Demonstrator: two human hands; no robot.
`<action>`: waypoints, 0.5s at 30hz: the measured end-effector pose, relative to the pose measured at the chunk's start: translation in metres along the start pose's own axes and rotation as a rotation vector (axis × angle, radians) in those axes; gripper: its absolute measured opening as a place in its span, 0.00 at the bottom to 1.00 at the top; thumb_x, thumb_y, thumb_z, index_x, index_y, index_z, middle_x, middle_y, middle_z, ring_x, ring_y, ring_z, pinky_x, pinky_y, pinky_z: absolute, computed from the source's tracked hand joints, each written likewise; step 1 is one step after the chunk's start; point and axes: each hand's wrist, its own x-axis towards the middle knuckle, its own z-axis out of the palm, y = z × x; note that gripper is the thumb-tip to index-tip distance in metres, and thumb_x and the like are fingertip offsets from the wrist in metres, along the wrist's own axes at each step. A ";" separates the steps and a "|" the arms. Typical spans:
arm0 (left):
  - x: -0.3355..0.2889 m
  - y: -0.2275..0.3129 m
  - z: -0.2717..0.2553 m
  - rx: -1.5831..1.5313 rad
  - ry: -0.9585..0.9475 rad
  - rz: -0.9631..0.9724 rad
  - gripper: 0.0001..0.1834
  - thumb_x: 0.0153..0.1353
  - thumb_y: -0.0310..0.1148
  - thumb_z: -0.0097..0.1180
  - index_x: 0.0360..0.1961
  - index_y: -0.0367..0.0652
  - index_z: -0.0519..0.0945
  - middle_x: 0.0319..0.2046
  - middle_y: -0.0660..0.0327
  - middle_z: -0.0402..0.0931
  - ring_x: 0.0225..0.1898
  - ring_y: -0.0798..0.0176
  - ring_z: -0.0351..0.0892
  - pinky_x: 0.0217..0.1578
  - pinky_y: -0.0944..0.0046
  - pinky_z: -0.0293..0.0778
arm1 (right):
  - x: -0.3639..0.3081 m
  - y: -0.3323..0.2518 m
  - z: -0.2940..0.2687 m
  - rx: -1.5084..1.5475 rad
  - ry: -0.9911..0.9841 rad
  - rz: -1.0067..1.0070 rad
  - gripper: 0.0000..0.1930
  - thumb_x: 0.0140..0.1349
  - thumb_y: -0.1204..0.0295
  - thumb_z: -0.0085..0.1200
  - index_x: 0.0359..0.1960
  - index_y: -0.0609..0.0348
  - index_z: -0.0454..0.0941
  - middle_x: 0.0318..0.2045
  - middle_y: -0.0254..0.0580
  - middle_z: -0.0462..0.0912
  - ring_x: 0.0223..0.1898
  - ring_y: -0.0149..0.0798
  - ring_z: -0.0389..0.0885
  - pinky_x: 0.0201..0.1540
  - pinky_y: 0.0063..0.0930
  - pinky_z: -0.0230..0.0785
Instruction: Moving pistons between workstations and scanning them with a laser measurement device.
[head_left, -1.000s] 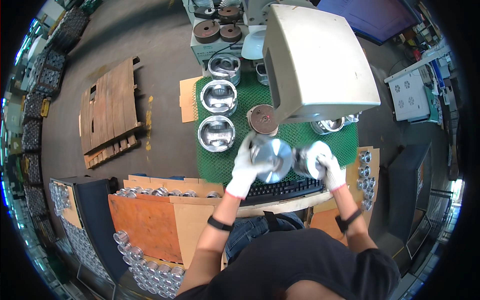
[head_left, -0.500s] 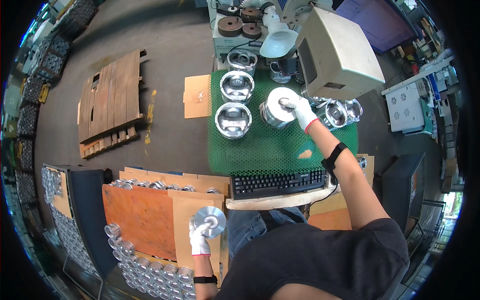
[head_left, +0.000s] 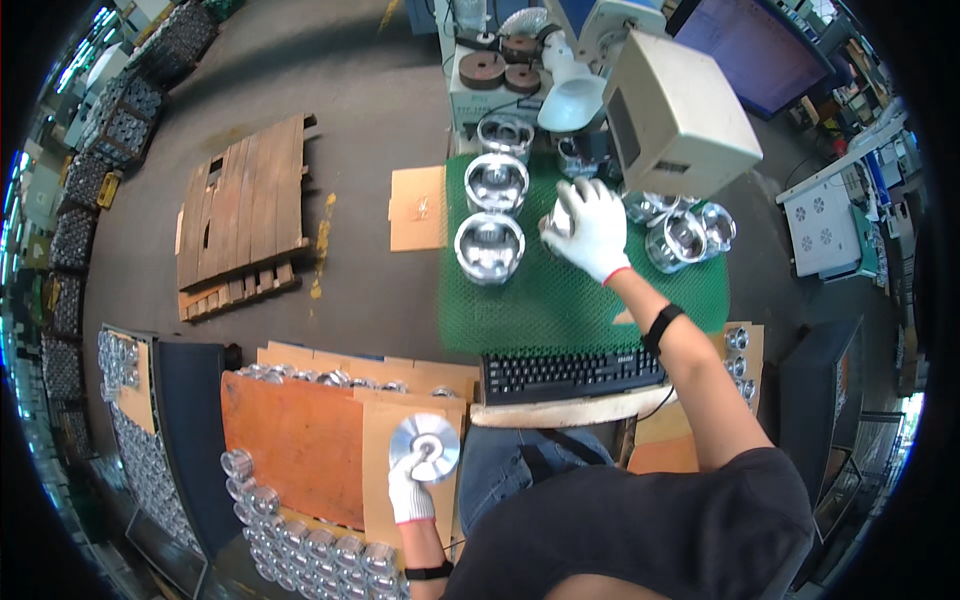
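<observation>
White characters mark the keyboard [head_left: 570, 376]; the housing [head_left: 690, 115] bears a dark label [head_left: 671, 166], apparently printed but too small to read.

A factory workshop. Stacked metal parts [head_left: 72, 237] line the left; a wooden pallet [head_left: 245, 205] lies on the grey floor [head_left: 345, 110].

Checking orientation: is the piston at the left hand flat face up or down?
Up: the piston shows its shiny round face.

White knit gloves [head_left: 607, 245] with red-edged cuffs cover my left hand [head_left: 407, 486] and right hand [head_left: 595, 228], and a black band [head_left: 662, 329] circles each forearm. My black shirt [head_left: 640, 520] has short sleeves; my jeans [head_left: 492, 462] are blue.
</observation>
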 end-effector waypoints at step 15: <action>-0.072 0.091 0.149 -0.241 -0.423 0.109 0.21 0.54 0.20 0.57 0.51 0.34 0.74 0.44 0.56 0.77 0.48 0.61 0.77 0.47 0.63 0.75 | -0.186 -0.022 -0.032 0.374 -0.189 0.218 0.31 0.50 0.59 0.63 0.55 0.61 0.73 0.51 0.53 0.77 0.54 0.53 0.74 0.59 0.41 0.64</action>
